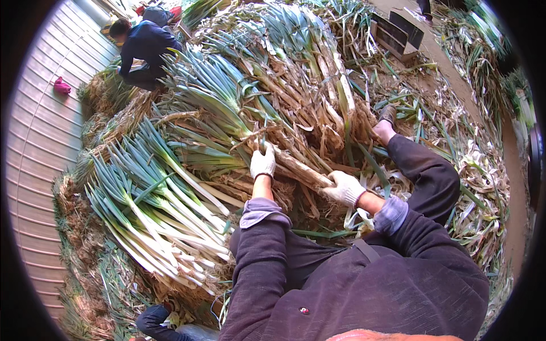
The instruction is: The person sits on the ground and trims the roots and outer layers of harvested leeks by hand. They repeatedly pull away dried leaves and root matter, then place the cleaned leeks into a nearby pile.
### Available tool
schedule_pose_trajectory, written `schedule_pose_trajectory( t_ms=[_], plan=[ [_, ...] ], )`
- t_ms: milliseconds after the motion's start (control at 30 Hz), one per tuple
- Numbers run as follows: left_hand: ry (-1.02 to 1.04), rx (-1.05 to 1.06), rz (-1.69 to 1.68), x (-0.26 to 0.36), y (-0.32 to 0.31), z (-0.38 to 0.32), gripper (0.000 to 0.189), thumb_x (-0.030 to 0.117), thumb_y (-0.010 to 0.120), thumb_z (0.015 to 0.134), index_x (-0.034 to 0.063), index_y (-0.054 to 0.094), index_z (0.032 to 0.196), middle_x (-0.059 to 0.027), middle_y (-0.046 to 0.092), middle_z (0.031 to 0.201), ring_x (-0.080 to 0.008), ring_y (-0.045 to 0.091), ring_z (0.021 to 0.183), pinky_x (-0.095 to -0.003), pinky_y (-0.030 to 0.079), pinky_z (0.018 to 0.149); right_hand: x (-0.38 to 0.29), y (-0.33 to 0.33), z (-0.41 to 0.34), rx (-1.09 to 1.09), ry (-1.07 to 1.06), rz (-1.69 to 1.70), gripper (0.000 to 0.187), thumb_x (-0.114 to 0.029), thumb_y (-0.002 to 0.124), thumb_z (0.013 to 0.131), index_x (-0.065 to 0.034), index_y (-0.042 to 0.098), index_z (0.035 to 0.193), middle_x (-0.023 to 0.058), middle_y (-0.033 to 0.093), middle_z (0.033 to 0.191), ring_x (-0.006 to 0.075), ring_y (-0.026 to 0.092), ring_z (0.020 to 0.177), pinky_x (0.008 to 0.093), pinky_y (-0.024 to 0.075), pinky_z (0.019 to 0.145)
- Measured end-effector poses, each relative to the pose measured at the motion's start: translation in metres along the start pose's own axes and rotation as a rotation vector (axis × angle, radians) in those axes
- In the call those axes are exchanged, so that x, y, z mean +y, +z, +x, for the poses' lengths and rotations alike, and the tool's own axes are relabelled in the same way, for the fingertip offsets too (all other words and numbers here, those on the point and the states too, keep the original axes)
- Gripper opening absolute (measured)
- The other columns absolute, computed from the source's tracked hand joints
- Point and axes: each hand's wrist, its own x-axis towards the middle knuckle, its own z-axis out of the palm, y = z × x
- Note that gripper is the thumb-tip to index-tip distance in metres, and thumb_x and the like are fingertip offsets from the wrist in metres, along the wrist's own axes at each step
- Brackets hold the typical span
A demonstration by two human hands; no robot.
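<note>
In white knit gloves, both of my hands grip one long leek or large green onion (300, 166) still in dry brown outer leaves. My left hand (262, 164) closes round it near where the green leaves begin. Around its lower, root end my right hand (344, 187) is closed. Beyond my hands lies a heap of unpeeled stalks (294, 93) with dry husks and blue-green tops. To the left rests a pile of peeled stalks (170, 230), white shafts towards me and green leaves pointing up and left.
Another person (147, 47) crouches at the upper left; someone's bent sleeve (158, 323) shows at the bottom left. A dark open box (396, 36) stands at the upper right. Stripped leaves (477, 170) litter the right. A ribbed wall or sheet (42, 140) runs along the left.
</note>
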Motion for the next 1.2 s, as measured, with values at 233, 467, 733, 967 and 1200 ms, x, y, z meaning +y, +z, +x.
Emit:
schedule_pose_trajectory(
  t_ms=[233, 467, 733, 967, 1200],
  plan=[
    [0.036, 0.057, 0.06, 0.036, -0.024, -0.001, 0.059, 0.06, 0.062, 0.098, 0.0056, 0.081, 0.108, -0.0259, 0.078, 0.112, -0.046, 0.073, 0.11, -0.0535, 0.056, 0.098, 0.027, 0.034, 0.002, 0.116, 0.027, 0.087, 0.047, -0.03, 0.075, 0.095, -0.0075, 0.068, 0.136, 0.0257, 0.068, 0.131, 0.0449, 0.067, 0.123, 0.0489, 0.0535, 0.106],
    [0.25, 0.168, -0.187, 0.095, -0.061, -0.02, 0.043, 0.049, 0.069, 0.098, 0.0069, 0.077, 0.091, -0.0219, 0.075, 0.086, -0.0446, 0.073, 0.085, -0.0512, 0.056, 0.078, 0.006, 0.033, 0.005, 0.407, -0.124, 0.142, 0.042, -0.018, 0.078, 0.095, -0.0053, 0.066, 0.134, 0.0231, 0.069, 0.123, 0.0418, 0.07, 0.115, 0.0478, 0.0568, 0.098],
    [0.321, 0.089, -0.089, 0.08, -0.043, -0.022, 0.052, 0.049, 0.066, 0.102, 0.0005, 0.078, 0.089, -0.0248, 0.075, 0.087, -0.0433, 0.073, 0.085, -0.0488, 0.055, 0.079, -0.126, 0.005, 0.176, 0.326, -0.223, 0.314, 0.048, -0.044, 0.07, 0.102, -0.0007, 0.074, 0.123, 0.0224, 0.076, 0.111, 0.0368, 0.074, 0.105, 0.0419, 0.0581, 0.094],
    [0.173, -0.042, 0.088, 0.023, -0.034, 0.0, 0.051, 0.046, 0.069, 0.095, -0.0037, 0.078, 0.102, -0.0269, 0.078, 0.1, -0.0424, 0.075, 0.098, -0.0467, 0.057, 0.091, -0.079, 0.052, 0.154, -0.066, -0.151, 0.066, 0.045, -0.041, 0.064, 0.099, 0.0, 0.075, 0.116, 0.0284, 0.077, 0.111, 0.046, 0.074, 0.104, 0.0513, 0.0575, 0.094],
    [0.05, 0.062, 0.11, 0.019, -0.029, 0.003, 0.04, 0.039, 0.064, 0.097, 0.0019, 0.075, 0.108, -0.0268, 0.077, 0.11, -0.0455, 0.073, 0.107, -0.0521, 0.056, 0.097, 0.016, 0.012, 0.035, -0.373, -0.001, -0.325, 0.043, -0.025, 0.071, 0.085, -0.001, 0.076, 0.121, 0.0287, 0.077, 0.114, 0.0431, 0.076, 0.107, 0.0491, 0.0618, 0.093]
  ],
)
